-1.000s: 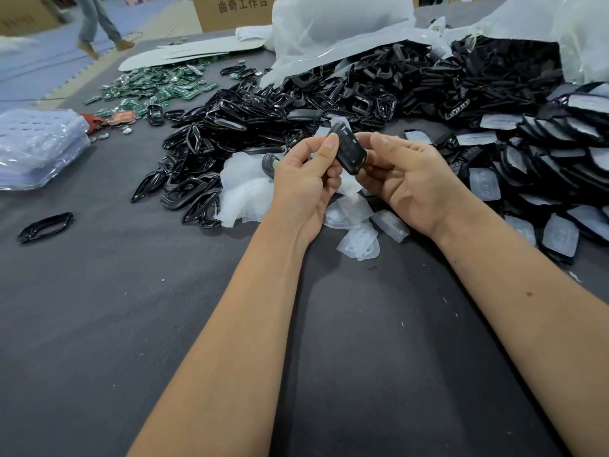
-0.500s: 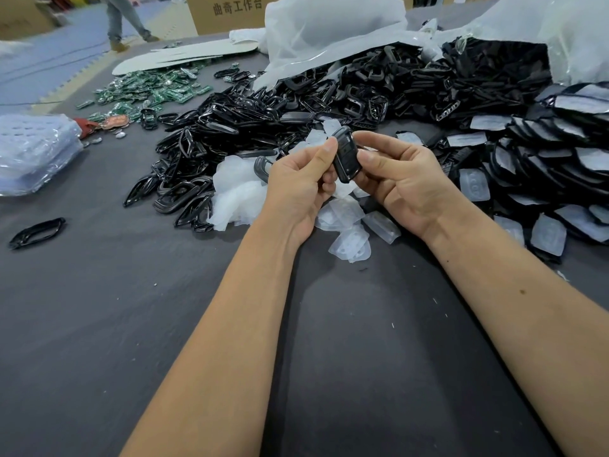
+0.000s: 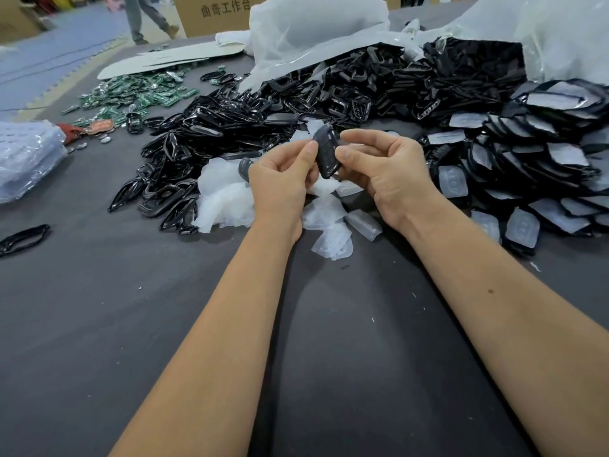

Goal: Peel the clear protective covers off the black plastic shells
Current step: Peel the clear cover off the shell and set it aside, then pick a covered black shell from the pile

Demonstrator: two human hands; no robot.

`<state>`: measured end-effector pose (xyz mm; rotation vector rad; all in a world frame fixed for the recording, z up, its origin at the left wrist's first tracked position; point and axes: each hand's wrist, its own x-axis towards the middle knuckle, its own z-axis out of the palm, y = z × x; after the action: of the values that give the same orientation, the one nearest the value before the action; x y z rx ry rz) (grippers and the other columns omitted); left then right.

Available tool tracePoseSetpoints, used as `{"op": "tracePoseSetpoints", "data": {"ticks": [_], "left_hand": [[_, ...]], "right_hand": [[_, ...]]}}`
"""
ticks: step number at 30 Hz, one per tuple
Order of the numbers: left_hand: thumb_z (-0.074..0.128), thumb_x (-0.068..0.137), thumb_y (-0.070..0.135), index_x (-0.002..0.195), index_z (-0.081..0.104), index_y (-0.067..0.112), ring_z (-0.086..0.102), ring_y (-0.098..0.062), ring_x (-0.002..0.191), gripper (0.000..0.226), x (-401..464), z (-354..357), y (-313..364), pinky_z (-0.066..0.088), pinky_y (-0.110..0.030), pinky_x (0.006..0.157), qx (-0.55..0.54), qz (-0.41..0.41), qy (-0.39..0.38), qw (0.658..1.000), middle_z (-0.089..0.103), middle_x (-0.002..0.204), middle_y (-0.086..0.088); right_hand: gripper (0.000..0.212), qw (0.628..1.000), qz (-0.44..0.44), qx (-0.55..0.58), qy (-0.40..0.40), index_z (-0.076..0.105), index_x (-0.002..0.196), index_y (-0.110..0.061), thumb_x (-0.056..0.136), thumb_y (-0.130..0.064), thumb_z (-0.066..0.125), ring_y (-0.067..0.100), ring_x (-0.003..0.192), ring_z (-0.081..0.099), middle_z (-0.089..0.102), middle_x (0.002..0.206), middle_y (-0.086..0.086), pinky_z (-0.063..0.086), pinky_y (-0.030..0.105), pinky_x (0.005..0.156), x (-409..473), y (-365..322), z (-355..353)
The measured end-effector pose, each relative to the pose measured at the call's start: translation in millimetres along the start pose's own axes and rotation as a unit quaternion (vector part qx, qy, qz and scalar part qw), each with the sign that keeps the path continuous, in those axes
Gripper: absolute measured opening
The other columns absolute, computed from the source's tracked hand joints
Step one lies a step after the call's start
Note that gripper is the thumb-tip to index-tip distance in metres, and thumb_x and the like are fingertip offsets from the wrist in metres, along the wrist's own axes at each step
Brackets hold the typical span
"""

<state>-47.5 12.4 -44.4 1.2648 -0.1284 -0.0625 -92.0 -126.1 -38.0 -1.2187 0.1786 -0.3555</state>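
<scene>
A black plastic shell (image 3: 326, 153) stands on edge between my two hands, above the dark table. My left hand (image 3: 281, 179) pinches its left edge with thumb and fingertips. My right hand (image 3: 385, 173) grips its right side with curled fingers and thumb. Peeled clear covers (image 3: 329, 225) lie on the cloth just below my hands, and a larger heap of them (image 3: 224, 196) lies to the left. Black shells still wearing clear covers (image 3: 527, 166) are piled at the right.
A big heap of black frames and shells (image 3: 247, 127) spreads behind my hands. Green circuit boards (image 3: 138, 97) lie at the far left, a stack of clear trays (image 3: 26, 156) at the left edge, white plastic bags (image 3: 313, 31) behind. One black frame (image 3: 23, 237) lies alone.
The shell has turned more upright between my fingers, and my right thumb has shifted along its edge. A person in the background has walked to the right.
</scene>
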Motion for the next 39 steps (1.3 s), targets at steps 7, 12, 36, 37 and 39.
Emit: {"op": "tracePoseSetpoints", "data": {"ticks": [7, 12, 36, 37, 39], "left_hand": [[0.067, 0.094, -0.004, 0.122, 0.067, -0.002, 0.078, -0.028, 0.084, 0.027, -3.5, 56.4, 0.4, 0.064, -0.036, 0.079, 0.044, 0.027, -0.026, 0.998, 0.077, 0.096, -0.02], [0.059, 0.099, -0.002, 0.132, 0.058, -0.004, 0.074, -0.021, 0.075, 0.033, -9.5, 129.6, 0.0, 0.06, -0.026, 0.066, -0.106, -0.093, -0.109, 0.984, 0.073, 0.1, -0.021], [0.06, 0.08, 0.009, 0.09, 0.076, 0.016, 0.068, -0.023, 0.091, 0.02, 35.4, 113.6, -2.1, 0.054, -0.035, 0.082, 0.453, 0.118, -0.052, 0.882, 0.074, 0.089, -0.001], [0.059, 0.079, 0.008, 0.093, 0.075, 0.015, 0.065, -0.026, 0.098, 0.022, 43.2, 105.5, 0.0, 0.052, -0.036, 0.088, 0.503, 0.129, -0.048, 0.853, 0.074, 0.095, -0.003], [0.058, 0.081, 0.01, 0.102, 0.072, 0.012, 0.057, -0.033, 0.112, 0.026, 60.5, 89.9, 3.0, 0.044, -0.04, 0.1, 0.611, 0.139, -0.042, 0.778, 0.071, 0.109, -0.01]], "right_hand": [[0.032, 0.85, -0.246, -0.445, 0.135, 0.077, 0.113, -0.013, 0.082, -0.008, 0.081, 0.009, 0.083, 0.075, 0.08, 0.088, -0.003, 0.059, 0.033, 0.089, -4.8, -35.4, -27.6], [0.024, 0.716, -0.284, -0.617, 0.163, 0.079, 0.098, -0.006, 0.084, -0.004, 0.06, 0.031, 0.09, 0.068, 0.076, 0.093, 0.012, 0.054, 0.046, 0.082, -5.3, -72.1, -63.6], [0.036, 0.692, -0.16, -0.699, 0.079, 0.08, 0.107, -0.019, 0.088, 0.003, 0.058, 0.03, 0.105, 0.07, 0.076, 0.11, 0.011, 0.058, 0.04, 0.093, 58.2, -82.9, -56.3], [0.037, 0.687, -0.139, -0.712, 0.044, 0.08, 0.108, -0.018, 0.087, 0.003, 0.058, 0.033, 0.105, 0.069, 0.075, 0.111, 0.013, 0.058, 0.041, 0.092, 66.5, -73.7, -48.9], [0.039, 0.66, -0.113, -0.742, -0.018, 0.074, 0.117, -0.013, 0.087, 0.003, 0.056, 0.036, 0.112, 0.065, 0.071, 0.118, 0.016, 0.057, 0.042, 0.093, 83.5, -55.9, -36.2]]}}
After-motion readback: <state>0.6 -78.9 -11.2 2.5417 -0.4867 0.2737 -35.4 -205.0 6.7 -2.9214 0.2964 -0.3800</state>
